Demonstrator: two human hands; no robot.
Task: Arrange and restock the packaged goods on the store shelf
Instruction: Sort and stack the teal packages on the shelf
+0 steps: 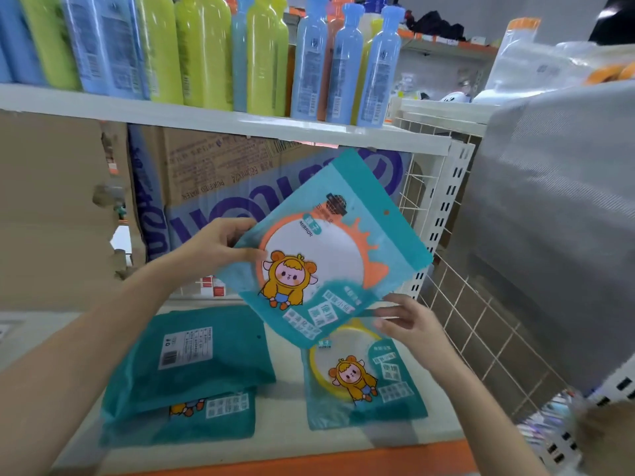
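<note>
The white shelf [288, 383] lies below both hands, with a big cardboard box [213, 173] behind them. Under the left hand [220, 243] sits a pile of teal packets [192, 359], face down — likely more mirrors, but I can't tell. A yellow mirror packet [360, 379] lies just under the right hand [409, 321]. Both hands pinch the orange mirror packet [323, 255] by its edges, tilted in the air — I think to face its picture up before laying it down.

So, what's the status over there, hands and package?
Left hand grips orange-rimmed mirror packet by left edge, right hand pinches bottom corner. Packet tilted, above the shelf. Yellow-rimmed packet lies directly beneath; face-down stack at left.
</note>
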